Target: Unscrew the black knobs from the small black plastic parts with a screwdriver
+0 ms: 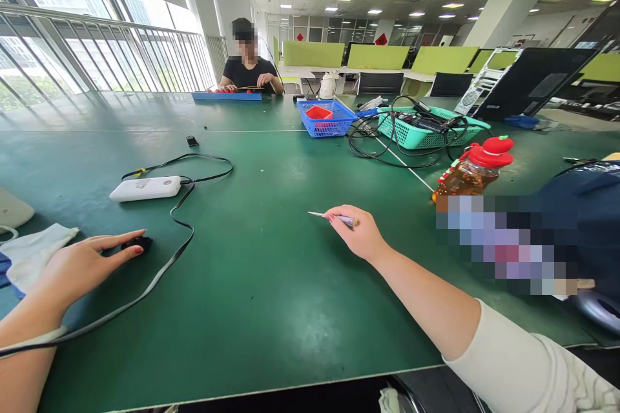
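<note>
My right hand [356, 229] is closed around a thin, pointed tool [349, 220] with a light patterned handle, its metal tip facing left just above the green table [271, 310]. At the left, my left hand [90, 264] grips a small black object [141, 244] between thumb and fingers, low over the tabletop. A white cloth [41, 255] lies beside that hand. Beyond it rests a white power bank [146, 188] with a black cable [186, 239] that curves back to my left wrist.
Farther back are a blue basket [325, 126], a teal basket [421, 135] with tangled cables and a small black piece [192, 141]. A red-lidded bottle [472, 171] and dark bag [581, 213] stand right. A person [249, 71] sits opposite behind a blue tray [227, 97].
</note>
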`<state>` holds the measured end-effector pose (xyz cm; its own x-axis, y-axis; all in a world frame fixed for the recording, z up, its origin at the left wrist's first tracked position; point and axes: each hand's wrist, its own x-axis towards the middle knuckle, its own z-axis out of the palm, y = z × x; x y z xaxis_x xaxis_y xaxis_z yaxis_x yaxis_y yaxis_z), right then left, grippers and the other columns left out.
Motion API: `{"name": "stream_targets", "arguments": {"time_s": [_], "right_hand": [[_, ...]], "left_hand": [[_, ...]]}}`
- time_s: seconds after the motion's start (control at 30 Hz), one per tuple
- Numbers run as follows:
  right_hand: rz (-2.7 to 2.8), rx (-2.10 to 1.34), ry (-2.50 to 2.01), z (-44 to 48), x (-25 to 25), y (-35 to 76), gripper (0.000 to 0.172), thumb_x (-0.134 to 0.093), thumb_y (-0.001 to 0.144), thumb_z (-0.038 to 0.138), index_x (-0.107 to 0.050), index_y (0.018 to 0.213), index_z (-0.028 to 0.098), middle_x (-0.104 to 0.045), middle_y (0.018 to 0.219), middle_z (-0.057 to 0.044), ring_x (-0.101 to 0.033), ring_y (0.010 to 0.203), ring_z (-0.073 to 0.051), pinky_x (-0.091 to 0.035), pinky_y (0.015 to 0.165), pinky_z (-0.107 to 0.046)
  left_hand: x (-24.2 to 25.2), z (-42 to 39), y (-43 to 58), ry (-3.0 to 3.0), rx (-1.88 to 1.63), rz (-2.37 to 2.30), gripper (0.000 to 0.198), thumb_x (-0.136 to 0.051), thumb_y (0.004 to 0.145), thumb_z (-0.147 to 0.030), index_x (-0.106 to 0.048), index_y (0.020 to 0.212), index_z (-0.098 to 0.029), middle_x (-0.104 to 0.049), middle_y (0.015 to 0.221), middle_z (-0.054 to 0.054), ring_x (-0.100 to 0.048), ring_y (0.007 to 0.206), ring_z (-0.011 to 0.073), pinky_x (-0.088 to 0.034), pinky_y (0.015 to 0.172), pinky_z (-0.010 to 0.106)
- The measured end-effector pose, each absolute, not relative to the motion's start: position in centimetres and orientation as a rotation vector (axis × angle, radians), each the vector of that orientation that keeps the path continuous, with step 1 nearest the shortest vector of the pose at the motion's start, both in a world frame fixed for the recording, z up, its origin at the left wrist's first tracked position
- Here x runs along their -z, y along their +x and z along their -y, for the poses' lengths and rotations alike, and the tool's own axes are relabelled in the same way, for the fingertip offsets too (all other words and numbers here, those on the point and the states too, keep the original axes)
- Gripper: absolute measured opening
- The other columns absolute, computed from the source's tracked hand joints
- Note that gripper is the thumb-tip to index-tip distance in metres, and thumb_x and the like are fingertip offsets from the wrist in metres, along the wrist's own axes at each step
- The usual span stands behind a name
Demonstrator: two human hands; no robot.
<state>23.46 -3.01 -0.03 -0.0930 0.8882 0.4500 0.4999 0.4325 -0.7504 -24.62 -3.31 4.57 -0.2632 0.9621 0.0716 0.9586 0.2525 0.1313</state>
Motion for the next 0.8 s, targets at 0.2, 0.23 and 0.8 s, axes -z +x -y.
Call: {"name": "stream_targets", "arguments": {"time_s": [0.2,0.23,0.8], "right_hand": [[1.738,-0.52,-1.207,3.0,0.0,23.5,0.022,-0.054,0.089,0.033,-0.073,0.085,0.022,-0.071,0.079,-0.003,-0.062,0.07,-0.016,-0.048,0.067,-0.03],[1.738,-0.521,-1.206,3.0,0.0,23.4,0.022,-0.054,0.09,0.033,-0.073,0.085,0.022,-0.071,0.079,-0.003,-0.062,0.07,-0.016,-0.048,0.067,-0.03],[1.757,-0.513,-1.195,3.0,-0.1,23.5,0.02,-0.055,0.089,0.031,-0.073,0.084,0.023,-0.072,0.081,-0.003,-0.064,0.072,-0.017,-0.05,0.067,-0.03]], "left_hand": [[-4.9,3.0,-25.5,1.853,-0.089,-2.632,0.064,-0.029,0.091,-0.056,-0.06,0.137,-0.024,-0.07,0.112,0.012,-0.064,0.092,0.0278,-0.051,0.073,0.033],[-4.7,2.9,-25.9,1.88,-0.061,-2.62,0.063,-0.034,0.089,-0.056,-0.061,0.136,-0.024,-0.07,0.115,0.012,-0.064,0.093,0.028,-0.051,0.074,0.033],[-3.6,2.9,-25.9,2.319,-0.396,-2.1,0.065,-0.037,0.088,-0.038,-0.036,0.149,-0.017,-0.065,0.134,0.01,-0.059,0.119,0.0303,-0.043,0.104,0.043]]}}
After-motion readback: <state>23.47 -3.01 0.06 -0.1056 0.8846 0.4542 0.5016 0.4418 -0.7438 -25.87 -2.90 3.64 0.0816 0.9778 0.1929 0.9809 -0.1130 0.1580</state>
